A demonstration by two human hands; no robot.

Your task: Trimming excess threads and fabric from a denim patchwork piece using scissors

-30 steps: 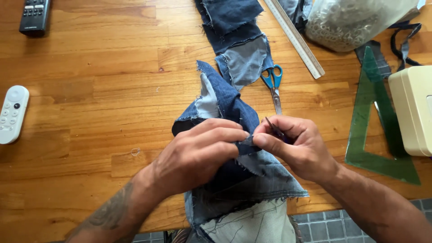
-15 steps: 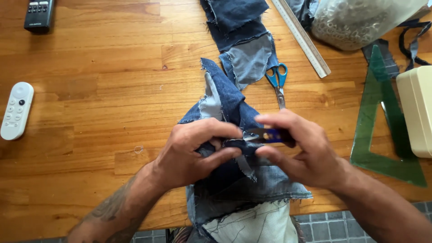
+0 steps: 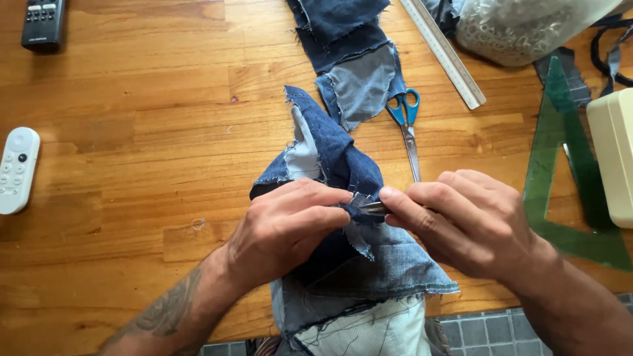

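Observation:
A patchwork of dark and light denim pieces (image 3: 343,171) lies across the wooden table (image 3: 145,151) and hangs over its near edge. My left hand (image 3: 287,224) pinches a fold of this denim at its middle. My right hand (image 3: 468,221) grips a small metal tool (image 3: 373,208); only its silvery tip shows, touching the seam right next to my left fingertips. What kind of tool it is cannot be made out.
Blue-handled scissors (image 3: 407,125) lie just behind my hands. More denim patches (image 3: 349,39) stretch toward the back. A metal ruler (image 3: 443,53), a green set square (image 3: 567,171), a cream box (image 3: 613,155), a clear bag (image 3: 527,26), a white remote (image 3: 16,170), a black remote (image 3: 43,25).
My right hand has turned and lowered, bringing the tool's tip down to the seam. The left hand has kept its pinch on the denim.

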